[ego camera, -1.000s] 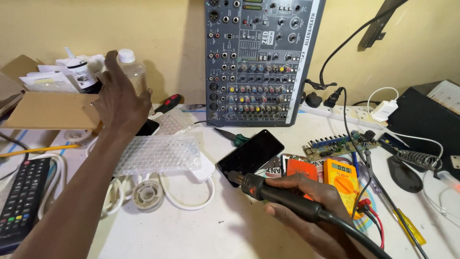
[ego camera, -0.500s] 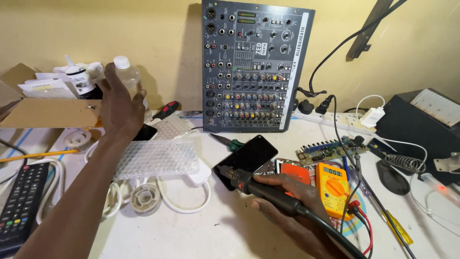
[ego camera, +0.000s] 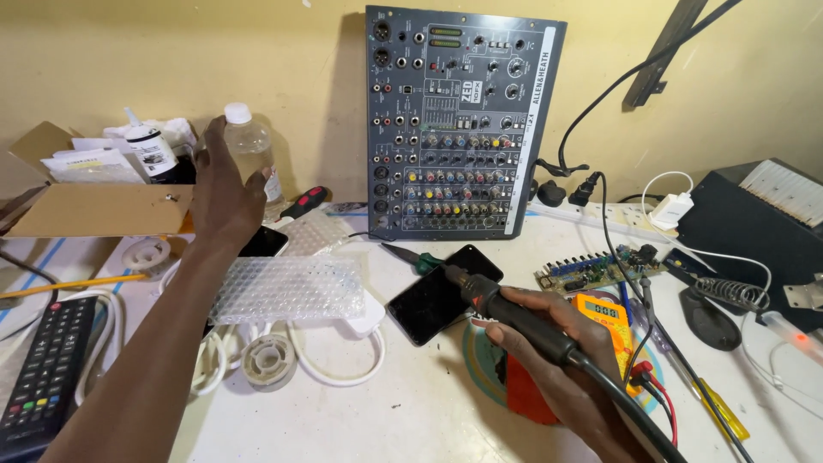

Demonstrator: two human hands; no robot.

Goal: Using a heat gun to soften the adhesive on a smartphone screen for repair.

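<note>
left hand (ego camera: 225,193) at clear bottle (ego camera: 250,147), right hand (ego camera: 549,360) holding soldering iron (ego camera: 514,315)

Left hand (ego camera: 225,195) outstretched, fingers (ego camera: 214,137) spread; right hand (ego camera: 549,364) clenched.

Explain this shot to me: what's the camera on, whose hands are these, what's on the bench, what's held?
No robot here. One camera sits on a person's head and looks down at their own two bare hands over a white workbench. The left hand reaches to a clear plastic bottle with a white cap by an open cardboard box; whether it grips it I cannot tell. The right hand holds a black-handled soldering iron, tip over a black smartphone. A grey audio mixing console leans on the wall. Also there: a sheet of bubble wrap, a black remote control, an orange multimeter, a green circuit board.
</note>
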